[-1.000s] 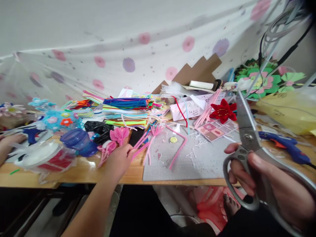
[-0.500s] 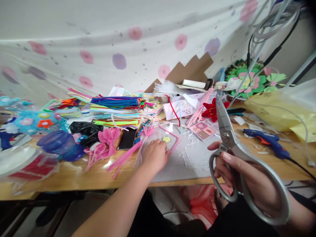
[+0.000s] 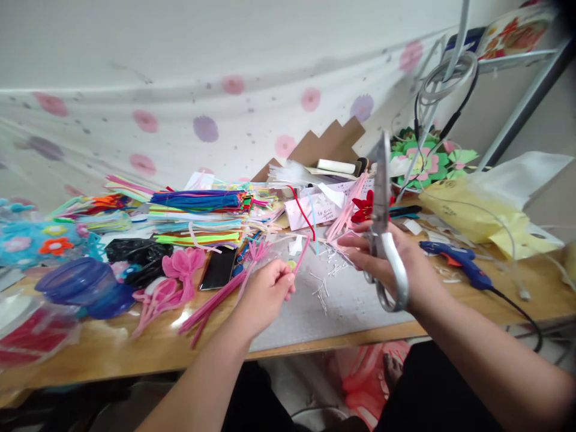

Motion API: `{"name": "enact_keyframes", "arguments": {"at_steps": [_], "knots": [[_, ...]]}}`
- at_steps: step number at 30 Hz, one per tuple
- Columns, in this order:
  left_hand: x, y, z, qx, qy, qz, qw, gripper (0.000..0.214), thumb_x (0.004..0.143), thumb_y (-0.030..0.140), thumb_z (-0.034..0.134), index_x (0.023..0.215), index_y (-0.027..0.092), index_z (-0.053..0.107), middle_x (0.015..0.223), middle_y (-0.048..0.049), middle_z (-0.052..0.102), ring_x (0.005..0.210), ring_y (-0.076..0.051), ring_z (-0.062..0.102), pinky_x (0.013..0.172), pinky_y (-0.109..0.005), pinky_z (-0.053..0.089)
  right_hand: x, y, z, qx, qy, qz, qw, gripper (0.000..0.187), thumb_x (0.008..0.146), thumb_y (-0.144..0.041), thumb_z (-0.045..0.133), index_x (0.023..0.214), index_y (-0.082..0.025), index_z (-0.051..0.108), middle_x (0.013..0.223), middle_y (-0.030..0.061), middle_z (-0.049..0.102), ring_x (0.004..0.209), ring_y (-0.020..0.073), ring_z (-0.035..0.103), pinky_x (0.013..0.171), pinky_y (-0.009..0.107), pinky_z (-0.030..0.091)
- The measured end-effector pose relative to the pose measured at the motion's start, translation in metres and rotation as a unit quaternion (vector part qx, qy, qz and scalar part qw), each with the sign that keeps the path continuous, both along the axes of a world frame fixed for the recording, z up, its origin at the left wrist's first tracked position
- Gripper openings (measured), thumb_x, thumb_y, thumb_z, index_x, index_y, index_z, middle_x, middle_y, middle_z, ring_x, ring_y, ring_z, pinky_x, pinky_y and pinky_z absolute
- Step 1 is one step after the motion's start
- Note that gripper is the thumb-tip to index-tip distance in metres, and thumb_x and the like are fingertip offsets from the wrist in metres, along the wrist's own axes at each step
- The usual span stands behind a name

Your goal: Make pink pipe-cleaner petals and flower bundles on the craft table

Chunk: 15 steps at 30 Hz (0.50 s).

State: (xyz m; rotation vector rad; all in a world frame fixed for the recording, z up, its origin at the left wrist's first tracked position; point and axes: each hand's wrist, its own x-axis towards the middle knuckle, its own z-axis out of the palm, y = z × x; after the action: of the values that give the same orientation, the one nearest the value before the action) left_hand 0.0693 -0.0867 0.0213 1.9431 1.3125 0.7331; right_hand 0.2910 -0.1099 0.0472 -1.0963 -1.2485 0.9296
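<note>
My left hand (image 3: 265, 294) is closed in a pinch above the grey cutting mat (image 3: 346, 306), gripping a bent pink pipe cleaner (image 3: 303, 255) that sticks up past the fingers. A small yellow-green round piece (image 3: 291, 264) shows just behind those fingers. Large silver scissors (image 3: 383, 180) hang in my right hand (image 3: 411, 264), over the mat's right side. Their blades point up and look closed together, while some of that hand's fingers stretch forward. Several pink pipe cleaners (image 3: 211, 303) lie in a bunch left of my left hand. Short white bits (image 3: 320, 291) are scattered on the mat.
Bundles of coloured pipe cleaners (image 3: 198, 201) are stacked at the back. A black phone (image 3: 217, 268), pink flower (image 3: 182, 267) and blue plastic jar (image 3: 76, 279) stand left. On the right lie a blue glue gun (image 3: 459, 261) with its cord and a yellow bag (image 3: 472, 210).
My left hand has risen off the mat, now pinching the pink pipe cleaner. My right hand has moved inward and away from me, with the scissors turned more upright. The view has shifted right.
</note>
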Motion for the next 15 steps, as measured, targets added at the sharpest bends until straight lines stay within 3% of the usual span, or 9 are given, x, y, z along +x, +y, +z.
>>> {"name": "enact_keyframes", "arguments": {"at_steps": [3, 7, 12, 15], "knots": [[-0.003, -0.015, 0.018, -0.078, -0.116, -0.03, 0.99, 0.015, 0.085, 0.026, 0.044, 0.071, 0.019, 0.046, 0.064, 0.0042, 0.052, 0.056, -0.01, 0.048, 0.055, -0.023, 0.036, -0.011, 0.015, 0.018, 0.032, -0.004, 0.045, 0.998, 0.039, 0.063, -0.017, 0.07, 0.096, -0.021, 0.05, 0.094, 0.0077, 0.069, 0.078, 0.0194, 0.065, 0.056, 0.027, 0.046], [-0.007, -0.027, 0.028, -0.134, -0.214, -0.065, 0.965, 0.015, 0.084, 0.025, 0.049, 0.071, 0.018, 0.046, 0.061, 0.0053, 0.05, 0.051, -0.007, 0.043, 0.052, -0.02, 0.033, -0.024, 0.018, 0.024, 0.058, -0.027, 0.074, 0.995, 0.036, 0.062, -0.015, 0.07, 0.092, -0.02, 0.052, 0.07, -0.0003, 0.067, 0.061, 0.014, 0.061, 0.054, 0.026, 0.046], [0.004, -0.033, 0.011, -0.151, -0.303, -0.025, 0.941, 0.013, 0.083, 0.027, 0.055, 0.077, 0.014, 0.055, 0.06, 0.0041, 0.052, 0.049, -0.005, 0.042, 0.051, -0.018, 0.033, -0.028, 0.011, 0.016, 0.056, 0.01, 0.086, 0.995, 0.038, 0.061, -0.019, 0.075, 0.093, -0.019, 0.054, 0.058, -0.0059, 0.059, 0.048, 0.0092, 0.055, 0.044, 0.021, 0.041], [0.022, -0.04, -0.002, -0.158, -0.337, 0.003, 0.928, 0.014, 0.081, 0.026, 0.058, 0.075, 0.013, 0.059, 0.068, -0.0005, 0.059, 0.058, -0.008, 0.053, 0.057, -0.02, 0.041, -0.033, 0.01, 0.01, 0.068, 0.055, 0.068, 0.994, 0.041, 0.061, -0.021, 0.076, 0.094, -0.02, 0.052, 0.058, -0.0067, 0.058, 0.047, 0.0093, 0.055, 0.043, 0.02, 0.041]]}}
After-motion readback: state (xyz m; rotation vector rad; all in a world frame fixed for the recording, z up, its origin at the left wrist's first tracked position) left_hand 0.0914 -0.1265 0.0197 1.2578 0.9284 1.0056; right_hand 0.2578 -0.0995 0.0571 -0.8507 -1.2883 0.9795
